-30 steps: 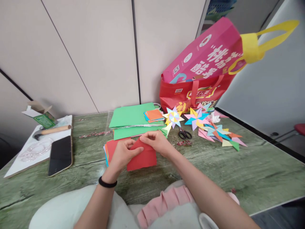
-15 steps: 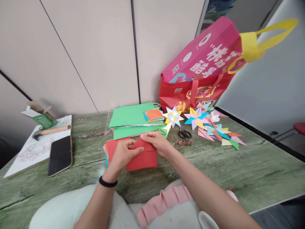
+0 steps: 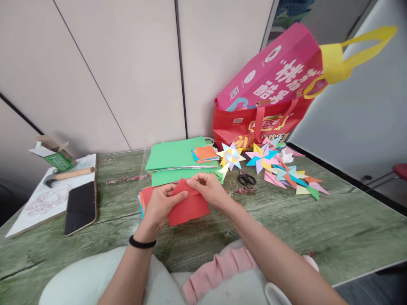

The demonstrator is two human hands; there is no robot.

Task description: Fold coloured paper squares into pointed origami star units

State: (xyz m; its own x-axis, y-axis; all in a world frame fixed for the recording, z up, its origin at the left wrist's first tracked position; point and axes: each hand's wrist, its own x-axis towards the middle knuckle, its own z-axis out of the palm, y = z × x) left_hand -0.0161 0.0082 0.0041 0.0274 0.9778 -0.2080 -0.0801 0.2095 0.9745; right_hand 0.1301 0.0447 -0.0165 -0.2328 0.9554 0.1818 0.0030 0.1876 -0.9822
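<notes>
Between my two hands is a red sheet of paper (image 3: 188,209), partly folded, its top edge running to a point. My left hand (image 3: 163,204) pinches its left side, thumb lying across the front. At the upper right, my right hand (image 3: 207,188) grips the paper between thumb and fingers near the pointed corner. Behind my left hand a stack of coloured paper (image 3: 145,195), red on top, lies on the table and is partly hidden. Farther back are green sheets (image 3: 174,154) with small square papers (image 3: 206,153) on them.
Folded paper stars (image 3: 262,157) and loose folded pieces (image 3: 295,178) lie at the right, beside black scissors (image 3: 246,178). A red bag (image 3: 235,127) stands behind them. At the left are a phone (image 3: 81,207), a hammer (image 3: 74,173) and a small green box (image 3: 59,161).
My right thumb and fingers have shifted slightly right along the paper's top, leaving its pointed corner more exposed. My left hand has moved slightly left, and the paper tilts a little more.
</notes>
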